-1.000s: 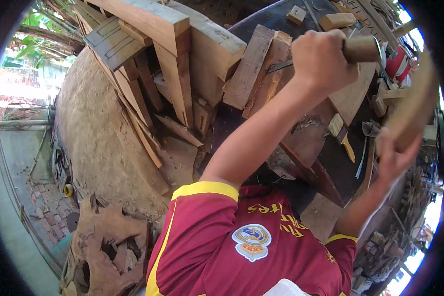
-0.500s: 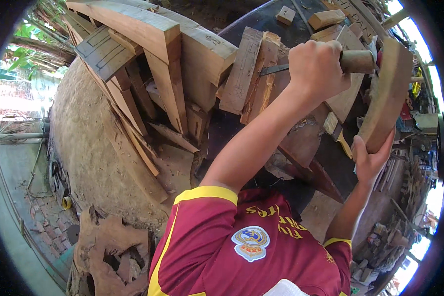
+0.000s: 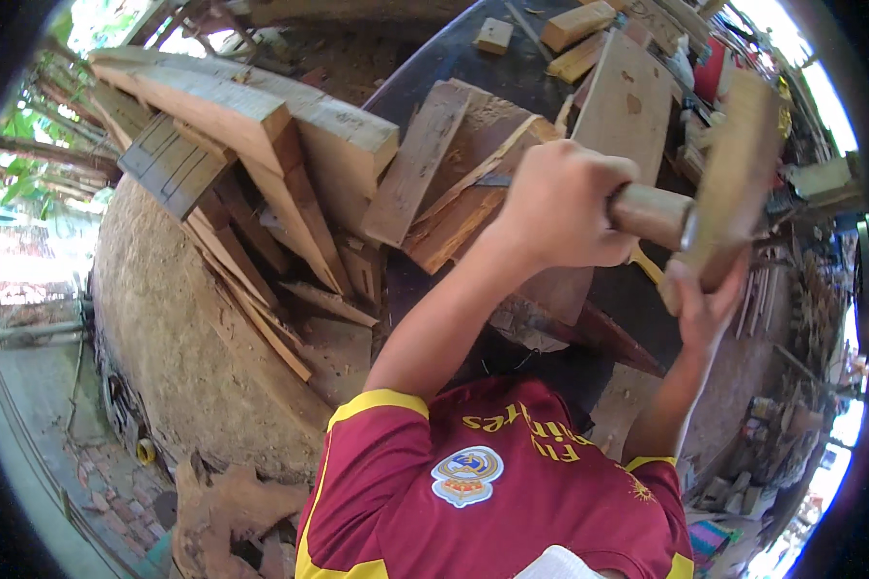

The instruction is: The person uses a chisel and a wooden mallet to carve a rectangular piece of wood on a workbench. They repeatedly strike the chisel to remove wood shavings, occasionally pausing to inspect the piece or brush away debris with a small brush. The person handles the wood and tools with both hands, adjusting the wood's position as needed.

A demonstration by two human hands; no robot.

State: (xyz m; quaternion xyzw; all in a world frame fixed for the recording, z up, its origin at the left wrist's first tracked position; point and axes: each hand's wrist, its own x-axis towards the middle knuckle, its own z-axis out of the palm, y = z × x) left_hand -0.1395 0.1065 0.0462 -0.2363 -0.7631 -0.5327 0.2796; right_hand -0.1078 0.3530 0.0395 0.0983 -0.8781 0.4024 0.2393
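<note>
My left hand (image 3: 568, 203) is closed round a chisel (image 3: 652, 214), its round wooden handle pointing right. The chisel's flat metal blade reaches left to a split wooden block (image 3: 462, 220), whose torn strip stands away from its body. In my right hand (image 3: 710, 294) is a thick wooden bar (image 3: 739, 159), gripped at its lower end and blurred. The bar's side is against or very close to the handle's end. Beside the block, left of it, lies a weathered board piece (image 3: 417, 164). My left fist hides the middle of the chisel.
A dark table (image 3: 434, 58) holds a small wood cube (image 3: 493, 36), several offcuts and a flat pale board (image 3: 628, 101). Large beams (image 3: 343, 135) lean at the left over a sandy mound (image 3: 154, 318). A yellow brush handle (image 3: 647, 262) shows beneath the chisel.
The bar has swung left and down to the chisel's handle end. My left hand and the chisel sit lower and further left in view, which has shifted too. The block's split looks wider.
</note>
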